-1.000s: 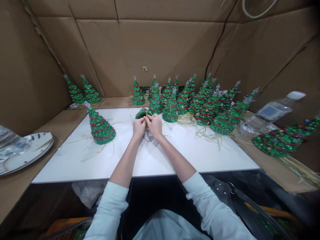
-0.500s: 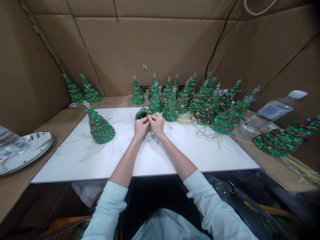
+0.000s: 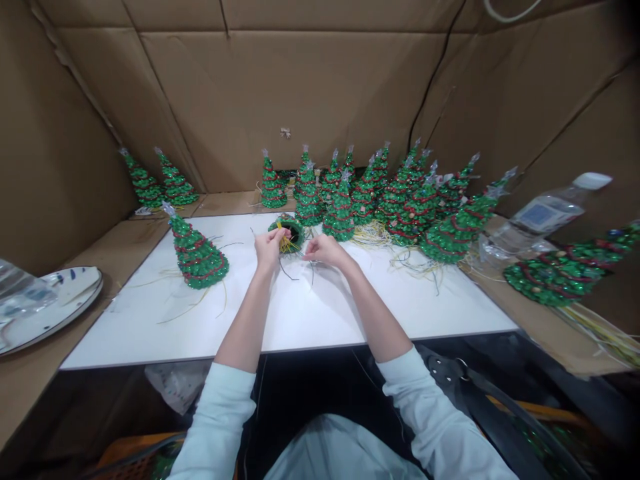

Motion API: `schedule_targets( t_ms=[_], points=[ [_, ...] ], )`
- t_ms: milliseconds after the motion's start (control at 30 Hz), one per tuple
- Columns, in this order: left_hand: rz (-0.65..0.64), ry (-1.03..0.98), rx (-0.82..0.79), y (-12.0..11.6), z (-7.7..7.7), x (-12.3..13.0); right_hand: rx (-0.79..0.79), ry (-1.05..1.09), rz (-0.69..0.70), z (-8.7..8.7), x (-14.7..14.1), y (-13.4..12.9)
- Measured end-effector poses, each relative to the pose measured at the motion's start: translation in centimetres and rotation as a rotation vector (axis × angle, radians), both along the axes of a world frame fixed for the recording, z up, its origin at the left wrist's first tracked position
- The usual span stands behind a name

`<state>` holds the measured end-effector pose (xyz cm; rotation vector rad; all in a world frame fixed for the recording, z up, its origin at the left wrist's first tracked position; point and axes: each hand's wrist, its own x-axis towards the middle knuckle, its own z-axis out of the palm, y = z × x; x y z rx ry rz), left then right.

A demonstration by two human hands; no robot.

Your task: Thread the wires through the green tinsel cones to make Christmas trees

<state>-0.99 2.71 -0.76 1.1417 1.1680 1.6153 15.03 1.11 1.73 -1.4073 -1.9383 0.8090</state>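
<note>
While the left hand [image 3: 267,250] appears to pinch yellow strands [image 3: 289,245] at the open base of a green tree [image 3: 284,220], the right hand [image 3: 327,251] sits just beside the opening, fingertips drawn together; whether its grip has a thin strand cannot be told. That tree lies on the white desk [image 3: 320,320] near the middle of the frame, hollow end towards the person, with upright trees [image 3: 340,213] behind and to its right. Handling the loose ends looks to be the step underway; any further move there would call for a fine, light pinch.
</note>
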Motion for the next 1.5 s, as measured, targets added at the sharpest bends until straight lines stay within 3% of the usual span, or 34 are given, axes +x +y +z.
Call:
schedule_targets(
  t_ms=[167,300,533,767,900,1100,1300,1500],
  points=[
    [-0.004,-0.054,-0.022,-0.3,0.3,0.1,-0.271,0.250,0.193,-0.1,0.4,-0.5],
    [-0.050,-0.060,-0.023,-0.4,0.4,0.1,-0.448,0.387,0.283,0.9,0.6,-0.9],
    [-0.119,0.033,0.009,0.0,-0.2,0.0,-0.395,0.524,0.418,2.4,0.7,-1.7],
    [-0.111,0.058,-0.005,0.2,-0.6,0.1,-0.091,0.672,0.129,1.0,-1.2,-0.5],
    [-0.095,-0.010,-0.030,0.1,-0.6,0.3,-0.060,0.744,-0.003,-0.2,-2.9,-0.3],
    [-0.114,-0.195,-0.111,-0.7,0.4,0.5,0.145,0.539,-0.232,-2.4,-4.2,-0.5],
    [-0.155,-0.228,-0.141,-1.0,0.8,0.5,0.360,0.395,-0.291,-3.1,-4.7,-0.6],
    [-0.185,-0.223,-0.182,-1.0,0.9,0.4,0.425,0.434,-0.288,-3.2,-5.4,-0.2]
  ],
)
